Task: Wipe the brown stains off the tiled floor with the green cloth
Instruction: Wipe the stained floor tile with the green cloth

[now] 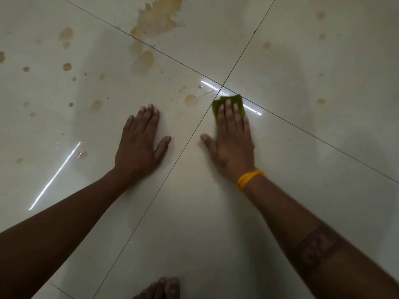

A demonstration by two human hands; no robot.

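My right hand (232, 137) lies flat with straight fingers pressing the green cloth (236, 100) onto the glossy tiled floor (216, 212), just below the crossing of the grout lines. Only the cloth's far edge shows past my fingertips. My left hand (140, 139) rests flat on the tile to the left, fingers spread, holding nothing. A large brown stain (155, 20) spreads at the top centre and runs down as a streak (143, 59). A small brown spot (190, 98) sits just left of the cloth. Several brown drops (67, 66) dot the left tile.
More faint brown spots (321, 101) mark the right tiles. A yellow band (248, 179) circles my right wrist. Toes of a bare foot (162, 288) show at the bottom edge. Bright light streaks (54, 178) reflect off the wet floor.
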